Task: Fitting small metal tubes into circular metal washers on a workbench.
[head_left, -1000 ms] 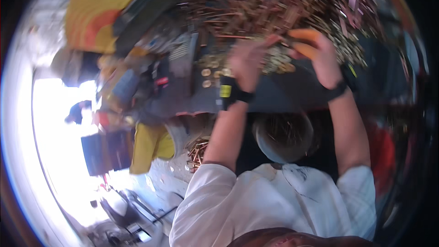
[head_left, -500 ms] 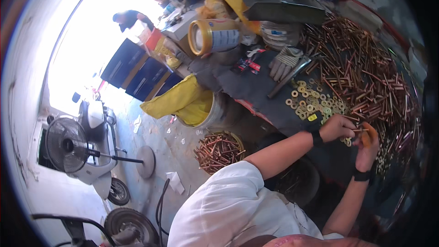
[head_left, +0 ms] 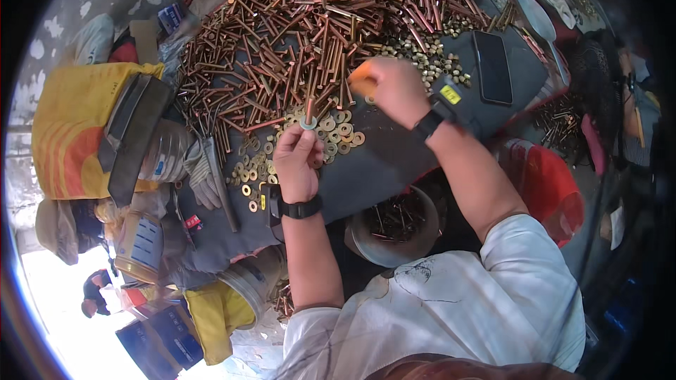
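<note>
My left hand (head_left: 297, 162) is closed on an upright copper-coloured bolt (head_left: 310, 107), thumb and fingers pinching its lower end. A flat washer (head_left: 308, 124) sits around the bolt just above the fingertips. Loose brass-coloured washers (head_left: 343, 130) lie on the dark cloth around this hand. My right hand (head_left: 400, 91) is apart from the left, between the bolt pile and the small nuts (head_left: 445, 70). Its fingers are bent and blurred by motion. An orange covering (head_left: 362, 79) hides its fingertips, so I cannot see whether it holds anything.
A large heap of copper-coloured bolts (head_left: 282, 35) spreads across the far side. A phone (head_left: 492, 67) lies at the right. Left are a metal tube (head_left: 222, 186), a striped glove (head_left: 203, 179) and a yellow tub (head_left: 138, 246). A bucket (head_left: 366, 250) stands below the near edge.
The view has swung round, putting the bolt heap at the far side. My hands, together before, are now apart: the left keeps the bolt, the right has moved away toward the nuts.
</note>
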Tool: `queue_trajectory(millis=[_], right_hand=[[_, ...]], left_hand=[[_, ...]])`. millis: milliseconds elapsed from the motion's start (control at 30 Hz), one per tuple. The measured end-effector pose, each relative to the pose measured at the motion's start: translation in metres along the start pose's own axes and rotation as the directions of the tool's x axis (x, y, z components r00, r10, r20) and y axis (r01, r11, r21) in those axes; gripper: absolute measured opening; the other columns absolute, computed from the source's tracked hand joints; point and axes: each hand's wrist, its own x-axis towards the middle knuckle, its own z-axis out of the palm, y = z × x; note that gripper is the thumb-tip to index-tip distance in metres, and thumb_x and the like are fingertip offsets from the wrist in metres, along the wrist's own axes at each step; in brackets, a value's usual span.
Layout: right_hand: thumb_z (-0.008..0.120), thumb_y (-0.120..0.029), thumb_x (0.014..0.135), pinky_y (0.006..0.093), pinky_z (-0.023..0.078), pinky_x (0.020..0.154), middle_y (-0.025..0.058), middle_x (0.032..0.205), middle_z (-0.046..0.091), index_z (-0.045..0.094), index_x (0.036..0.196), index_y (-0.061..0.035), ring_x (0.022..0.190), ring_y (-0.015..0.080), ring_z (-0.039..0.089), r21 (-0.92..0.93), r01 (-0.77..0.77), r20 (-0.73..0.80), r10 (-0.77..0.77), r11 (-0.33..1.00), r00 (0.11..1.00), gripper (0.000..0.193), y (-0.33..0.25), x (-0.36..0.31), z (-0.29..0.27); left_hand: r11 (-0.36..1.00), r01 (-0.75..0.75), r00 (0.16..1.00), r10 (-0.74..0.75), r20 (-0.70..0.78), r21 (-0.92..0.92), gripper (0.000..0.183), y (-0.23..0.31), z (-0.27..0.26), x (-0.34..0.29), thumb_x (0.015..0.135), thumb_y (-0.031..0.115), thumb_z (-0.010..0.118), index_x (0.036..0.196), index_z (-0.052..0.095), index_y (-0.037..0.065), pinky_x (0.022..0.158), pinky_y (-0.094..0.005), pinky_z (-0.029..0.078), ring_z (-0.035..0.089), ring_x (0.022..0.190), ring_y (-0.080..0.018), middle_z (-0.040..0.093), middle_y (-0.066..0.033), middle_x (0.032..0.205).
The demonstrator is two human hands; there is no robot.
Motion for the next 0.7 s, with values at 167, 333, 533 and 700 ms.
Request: queue_trajectory(millis=[167,333,533,700], right_hand=[[0.07,-0.019,0.073,0.0379,0.048,0.07,0.0056,0.09,0.064,0.067,0.089,-0.0137,0.085,0.0253,0.06,-0.528,-0.103,-0.085,0.068,0.843,0.994,0.017,0.045,0.021,-0.029],[0.068,-0.023,0.077,0.0399,0.048,0.072,0.0088,0.092,0.063,0.067,0.093,-0.0114,0.086,0.0295,0.06,-0.586,-0.115,-0.278,-0.065,0.802,0.958,0.02,0.059,0.035,-0.034],[0.069,-0.03,0.076,0.0393,0.048,0.069,0.0133,0.085,0.066,0.067,0.091,-0.0065,0.078,0.0302,0.063,-0.595,-0.377,-0.094,0.405,0.71,0.91,0.028,0.078,0.041,-0.038],[0.065,-0.025,0.083,0.0252,0.049,0.063,0.0071,0.088,0.067,0.064,0.104,-0.0038,0.075,0.0171,0.065,0.422,-0.493,0.027,0.533,0.761,0.846,0.029,0.05,0.036,-0.039]], left_hand=[[0.998,0.011,0.995,-0.005,0.104,-0.054,0.01,0.01,-0.002,-0.004,0.092,0.015,0.054,0.087,0.053,0.006,0.04,-0.0197,0.026,0.034,0.045,-0.0058,0.039,0.0025,0.063],[0.996,-0.011,0.997,0.017,0.069,-0.093,0.011,0.011,-0.001,-0.005,0.091,0.012,0.056,0.094,0.059,0.002,0.039,-0.0186,0.026,0.034,0.044,-0.0042,0.04,0.0045,0.059],[0.998,-0.024,0.999,0.026,0.04,-0.058,0.012,0.01,0.001,-0.005,0.091,0.013,0.056,0.095,0.06,0.002,0.039,-0.0185,0.026,0.036,0.044,-0.004,0.041,0.0051,0.057],[0.999,-0.025,0.999,0.027,0.043,-0.044,0.013,0.009,0.009,-0.005,0.091,0.013,0.056,0.097,0.059,0.002,0.039,-0.0187,0.027,0.037,0.044,-0.0041,0.043,0.0046,0.057]])
